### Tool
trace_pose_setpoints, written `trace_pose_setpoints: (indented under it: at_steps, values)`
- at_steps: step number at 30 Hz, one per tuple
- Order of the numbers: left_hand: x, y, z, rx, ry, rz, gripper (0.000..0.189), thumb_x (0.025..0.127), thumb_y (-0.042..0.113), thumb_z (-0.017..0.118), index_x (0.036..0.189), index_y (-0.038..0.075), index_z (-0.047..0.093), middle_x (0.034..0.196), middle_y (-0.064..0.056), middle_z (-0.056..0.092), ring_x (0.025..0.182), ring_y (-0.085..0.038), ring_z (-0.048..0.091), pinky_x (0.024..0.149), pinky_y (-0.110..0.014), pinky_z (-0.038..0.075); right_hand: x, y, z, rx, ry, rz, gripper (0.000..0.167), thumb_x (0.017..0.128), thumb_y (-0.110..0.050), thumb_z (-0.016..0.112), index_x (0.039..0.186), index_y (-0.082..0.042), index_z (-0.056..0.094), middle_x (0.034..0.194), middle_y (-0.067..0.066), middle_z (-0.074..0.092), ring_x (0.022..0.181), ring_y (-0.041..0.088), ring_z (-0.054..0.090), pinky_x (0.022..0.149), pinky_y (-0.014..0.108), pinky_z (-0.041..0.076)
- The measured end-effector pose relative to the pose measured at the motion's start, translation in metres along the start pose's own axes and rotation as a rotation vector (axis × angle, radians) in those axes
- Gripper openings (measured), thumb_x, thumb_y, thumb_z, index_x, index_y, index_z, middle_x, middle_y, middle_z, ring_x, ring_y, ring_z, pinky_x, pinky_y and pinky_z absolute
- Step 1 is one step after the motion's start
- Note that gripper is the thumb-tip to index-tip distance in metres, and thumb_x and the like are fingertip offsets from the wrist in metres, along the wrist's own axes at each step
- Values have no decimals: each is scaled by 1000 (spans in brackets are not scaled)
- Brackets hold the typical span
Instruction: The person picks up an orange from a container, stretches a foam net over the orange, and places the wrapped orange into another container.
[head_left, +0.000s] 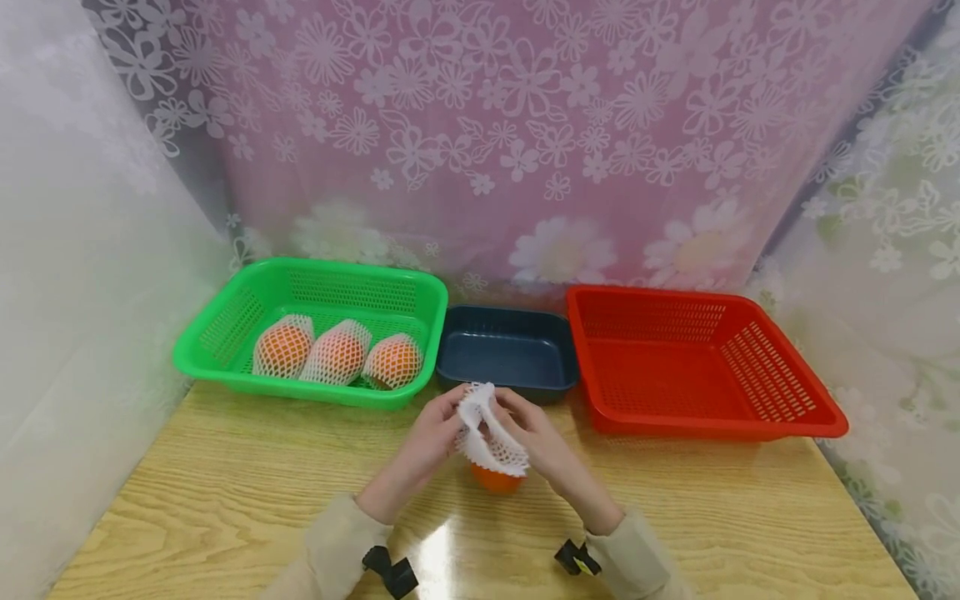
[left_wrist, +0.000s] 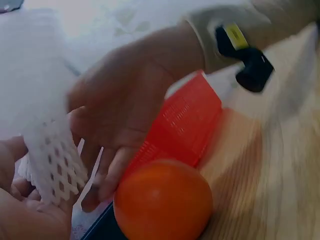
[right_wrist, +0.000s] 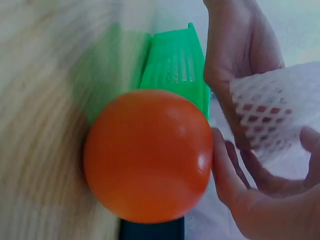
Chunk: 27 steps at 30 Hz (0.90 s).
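Both hands hold a white foam fruit net (head_left: 483, 433) over the table's middle. My left hand (head_left: 431, 437) grips its left side, and my right hand (head_left: 540, 437) has thumb and fingers at its right side. Just below the net sits a smooth, round orange fruit (head_left: 497, 479), bare and partly hidden by the net in the head view. In the right wrist view the whole fruit (right_wrist: 147, 157) shows on the wood, close to the right fingers. The left wrist view has the net (left_wrist: 52, 165) between the two hands, its mesh stretched open.
A green basket (head_left: 311, 265) at the left holds three net-wrapped orange fruits (head_left: 337, 354). A dark blue basin (head_left: 510, 354) stands behind the hands. To its right is a red basket (head_left: 660, 358). All stand along the back of the wooden table (head_left: 247, 483), before a flowered curtain (head_left: 480, 125).
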<state>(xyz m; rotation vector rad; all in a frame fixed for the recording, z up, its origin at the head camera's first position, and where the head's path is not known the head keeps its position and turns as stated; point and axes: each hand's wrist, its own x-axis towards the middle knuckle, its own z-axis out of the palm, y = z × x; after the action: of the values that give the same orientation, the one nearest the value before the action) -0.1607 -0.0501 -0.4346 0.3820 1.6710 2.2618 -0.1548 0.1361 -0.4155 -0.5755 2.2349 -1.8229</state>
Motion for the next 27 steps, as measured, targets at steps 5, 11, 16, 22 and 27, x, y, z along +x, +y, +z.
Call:
trace_pose_setpoints:
  at_steps: [5, 11, 16, 22, 27]
  values:
    - [-1, -3, 1, 107, 50, 73, 26, 100, 6, 56, 121, -9, 59, 102, 4, 64, 89, -9, 58, 73, -22, 50, 1, -3, 6, -17, 127, 71, 34, 102, -23, 63, 129, -3, 61, 121, 15, 63, 104, 24, 66, 87, 28, 57]
    - [-2, -1, 1, 46, 18, 50, 21, 102, 12, 58, 119, 3, 65, 101, 5, 66, 86, -7, 59, 71, -21, 52, -3, -8, 5, 112, 223, 80, 22, 95, -16, 73, 107, -1, 62, 103, 6, 63, 94, 20, 63, 82, 24, 56]
    - [-1, -1, 0, -114, -25, -25, 30, 108, 13, 47, 133, -2, 53, 110, 4, 64, 95, -6, 62, 81, -20, 55, -5, -9, -1, 268, 188, 104, 17, 100, -18, 66, 104, -4, 57, 95, 2, 67, 87, 15, 64, 80, 25, 57]
    - [-3, 0, -3, -249, 10, -116, 49, 111, 20, 38, 151, -8, 32, 114, 5, 60, 100, -4, 58, 86, -17, 52, -10, -5, -11, 568, 96, 116, 9, 108, -16, 49, 107, -14, 57, 89, -3, 65, 79, 12, 63, 75, 21, 55]
    - [-6, -3, -2, -256, 34, -192, 50, 109, 27, 46, 147, -4, 42, 113, 3, 61, 98, -7, 59, 85, -18, 53, -17, 1, -15, 576, 146, 217, 15, 109, -16, 46, 103, -18, 60, 81, -5, 56, 71, 10, 51, 63, 18, 45]
